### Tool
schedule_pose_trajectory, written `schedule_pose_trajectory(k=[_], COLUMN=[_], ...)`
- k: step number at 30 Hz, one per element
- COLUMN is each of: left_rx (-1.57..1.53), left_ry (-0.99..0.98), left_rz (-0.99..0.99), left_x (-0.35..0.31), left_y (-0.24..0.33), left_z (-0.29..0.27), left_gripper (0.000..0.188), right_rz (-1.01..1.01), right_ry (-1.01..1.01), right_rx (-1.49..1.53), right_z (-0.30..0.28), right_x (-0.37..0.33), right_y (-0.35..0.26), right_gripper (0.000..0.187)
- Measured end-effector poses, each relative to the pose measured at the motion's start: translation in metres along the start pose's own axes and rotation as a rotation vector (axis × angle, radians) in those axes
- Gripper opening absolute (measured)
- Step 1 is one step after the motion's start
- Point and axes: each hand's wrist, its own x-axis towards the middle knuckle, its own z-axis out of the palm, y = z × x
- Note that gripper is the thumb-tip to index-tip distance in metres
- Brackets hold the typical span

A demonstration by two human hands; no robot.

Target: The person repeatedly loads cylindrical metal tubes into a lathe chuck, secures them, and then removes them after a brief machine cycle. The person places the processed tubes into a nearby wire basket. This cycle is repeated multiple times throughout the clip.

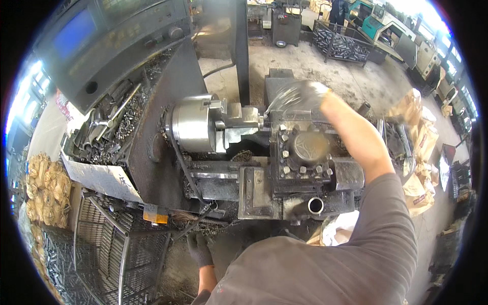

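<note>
My right hand (300,96), in a dark glove, reaches over the back of the lathe's tool post (305,147), just right of the chuck jaws. Motion smears its fingers, so whether they hold anything cannot be made out. The round steel chuck (193,123) faces right, and a small part (261,121) shows at the tip of its jaws (239,117). Low in front of the machine hangs my left hand (200,249), also gloved. Its fingers look loosely apart, close below a slanting lever rod (193,222), with no grip on it visible.
A metal tray (101,170) of chips and tools, including a T-handled key (109,122), sits left of the chuck. Below it stands a mesh cart (124,244). Paper sacks (419,188) lie at the right. A bin of dark parts (340,44) is farther back.
</note>
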Motion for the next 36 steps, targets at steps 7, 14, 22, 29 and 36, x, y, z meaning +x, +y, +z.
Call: schedule_pose_trajectory(k=[7,14,22,29,36], left_rx=[0.564,0.615,0.779,0.833,0.871], left_ry=[-0.139,-0.228,-0.332,-0.256,-0.175], left_rz=[0.457,1.405,1.559,1.750,1.745], left_x=[0.013,0.054,0.081,0.115,0.119], left_y=[0.055,0.218,0.254,0.255,0.249], left_z=[0.059,0.194,0.269,0.366,0.369], left_gripper=[0.030,0.045,0.069,0.068,0.051], right_rz=[0.545,0.332,-0.313,-0.191,-0.286], right_ry=[0.136,-0.216,-0.355,-0.325,-0.836], right_rx=[-0.379,-0.575,0.238,0.231,0.255], right_z=[-0.027,0.022,0.012,0.076,0.064], right_x=[-0.037,0.012,0.026,0.046,0.049], right_y=[0.081,0.031,-0.066,-0.094,-0.029], right_gripper=[0.036,0.030,0.040,0.035,0.037])
